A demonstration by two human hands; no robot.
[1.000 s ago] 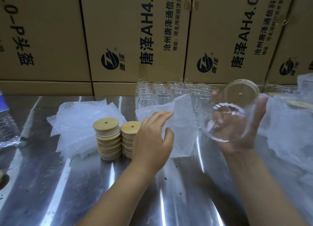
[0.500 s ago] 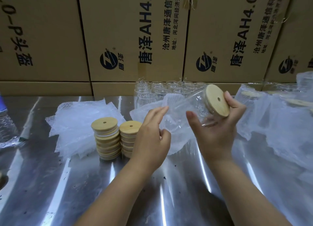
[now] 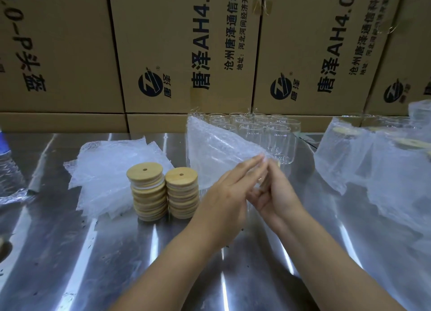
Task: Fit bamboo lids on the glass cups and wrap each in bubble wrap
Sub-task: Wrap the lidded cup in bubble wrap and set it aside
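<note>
At the table's middle my left hand [image 3: 224,194] and right hand [image 3: 277,194] meet around a lidded glass cup that they mostly hide. Only a sliver of its bamboo lid [image 3: 278,164] shows past my fingertips. A bubble wrap sheet [image 3: 217,145] rises from between my hands, up and to the left. My left fingers lie straight over the wrap against the cup. My right fingers curl round the cup from below. Two stacks of bamboo lids [image 3: 163,192] stand just left of my left hand. Several bare glass cups [image 3: 263,129] stand behind.
A pile of bubble wrap sheets [image 3: 109,168] lies left of the lid stacks. Wrapped lidded cups [image 3: 373,152] crowd the right side. Cardboard boxes [image 3: 186,54] wall off the back of the steel table [image 3: 116,252]. A plastic bottle [image 3: 9,166] lies at the far left edge.
My right hand brought the lidded cup down and left onto the bubble wrap. My left hand lifted the sheet and closed in over the cup, so the two hands now meet.
</note>
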